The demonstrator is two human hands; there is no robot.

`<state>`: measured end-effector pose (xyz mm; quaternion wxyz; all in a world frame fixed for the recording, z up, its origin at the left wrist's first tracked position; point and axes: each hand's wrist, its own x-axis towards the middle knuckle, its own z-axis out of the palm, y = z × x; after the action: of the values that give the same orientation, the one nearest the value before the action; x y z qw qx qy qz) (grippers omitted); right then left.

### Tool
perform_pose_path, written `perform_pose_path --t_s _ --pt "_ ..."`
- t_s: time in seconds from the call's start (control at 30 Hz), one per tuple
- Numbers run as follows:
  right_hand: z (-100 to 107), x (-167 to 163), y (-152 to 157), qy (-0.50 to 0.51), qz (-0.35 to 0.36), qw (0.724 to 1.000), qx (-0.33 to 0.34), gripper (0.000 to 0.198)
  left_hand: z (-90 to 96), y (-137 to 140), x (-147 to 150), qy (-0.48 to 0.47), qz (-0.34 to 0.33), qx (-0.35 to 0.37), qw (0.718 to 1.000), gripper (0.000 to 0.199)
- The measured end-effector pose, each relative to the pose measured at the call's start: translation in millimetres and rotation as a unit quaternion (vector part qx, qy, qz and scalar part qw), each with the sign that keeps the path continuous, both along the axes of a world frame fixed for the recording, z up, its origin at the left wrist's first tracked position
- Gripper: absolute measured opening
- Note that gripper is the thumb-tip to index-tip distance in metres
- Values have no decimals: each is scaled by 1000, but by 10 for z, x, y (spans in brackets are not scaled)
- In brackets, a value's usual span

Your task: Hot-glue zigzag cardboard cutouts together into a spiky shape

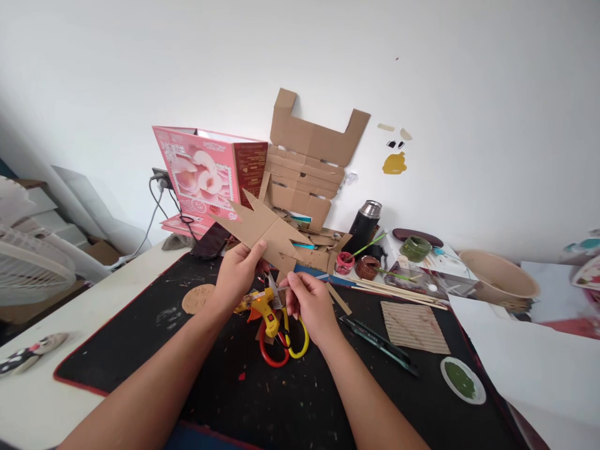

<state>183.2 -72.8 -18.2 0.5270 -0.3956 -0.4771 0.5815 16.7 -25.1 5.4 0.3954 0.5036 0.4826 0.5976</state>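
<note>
My left hand grips a brown cardboard cutout with several pointed spikes, thumb on its face, raised above the black mat. At the cutout's lower right edge, my right hand has its thumb and fingers pinched together; what lies between them is too small to make out. Below and between the hands lies a yellow glue gun with an orange trigger. Scissors with one red and one yellow handle rest partly under it. A round cardboard piece lies left of the glue gun.
A green utility knife, corrugated cardboard and a lid with green paint lie at right. Behind stand paint jars, a black thermos, a pink box and cardboard sheets. A fan is at left.
</note>
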Motion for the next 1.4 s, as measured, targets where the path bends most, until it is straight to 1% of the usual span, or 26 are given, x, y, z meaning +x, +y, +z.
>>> perform_pose_path --t_s 0.23,0.37,0.5,0.6,0.7,0.77,0.83,0.93,1.07,1.2,1.3,1.4 --pt "23 -12 -14 -6 -2 1000 0 50 33 -15 2 -3 14 -1 1000 40" --pt "36 -13 -20 -8 -1 1000 -1 48 90 -33 9 -7 27 2 1000 37" --pt "26 -12 -19 -7 0 1000 2 47 158 -55 7 -7 43 -12 999 36" --pt "15 -13 -10 -4 -1 1000 3 47 196 -53 -12 -29 54 -19 998 34" --pt "16 -11 -2 3 -6 1000 1 48 217 -30 -41 -80 65 -30 994 31" --pt "20 -1 6 12 -14 1000 -2 48 220 -12 -55 -123 50 -36 991 32" --pt "24 18 17 26 -27 999 -6 50 215 1 -61 -158 17 -41 986 34" --pt "30 59 43 53 -49 997 -2 54 201 7 -54 -173 -23 -61 983 36" --pt "44 102 72 78 -56 995 -1 60 189 2 -30 -132 -46 -84 987 34" --pt "48 92 58 80 -43 996 -9 62 164 -6 -12 -103 -71 -91 988 30" --pt "45 66 36 70 -32 997 -15 60 121 -19 -1 -71 -106 -102 987 32" --pt "54 51 25 66 -38 997 -29 61 80 -37 13 -46 -133 -106 984 36"
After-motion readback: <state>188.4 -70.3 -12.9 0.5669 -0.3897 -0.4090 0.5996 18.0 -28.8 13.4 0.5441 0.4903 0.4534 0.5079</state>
